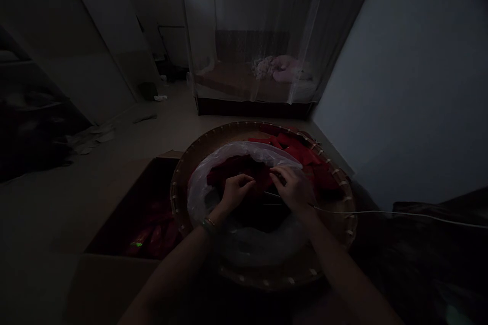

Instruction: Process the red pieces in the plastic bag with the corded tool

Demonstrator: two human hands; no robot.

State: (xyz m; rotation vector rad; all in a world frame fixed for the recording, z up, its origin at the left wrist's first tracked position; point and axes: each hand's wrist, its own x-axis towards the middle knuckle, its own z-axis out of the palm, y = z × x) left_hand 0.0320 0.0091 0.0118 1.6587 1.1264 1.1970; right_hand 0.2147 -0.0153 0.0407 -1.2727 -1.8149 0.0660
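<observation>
The scene is very dark. A whitish plastic bag (244, 249), its mouth spread wide, sits in a round woven bamboo tray (179, 172). Dark red material (232, 165) lies inside the bag; whether it is cloth or paper is too dim to tell. My left hand (236, 190), with bangles on the wrist, is over the bag's mouth with thumb and fingers pinched together. Facing it from the right, my right hand (292, 188) is also closed in a pinch. Red material shows between the fingertips, but what each hand grips is unclear.
Red pieces (301, 152) are heaped on the tray's far right side. At the left stands an open cardboard box (114, 264) with red, shiny items inside. A thin white cord (381, 212) runs off to the right. A netted bed (229, 78) stands behind, beside a pale wall (412, 86).
</observation>
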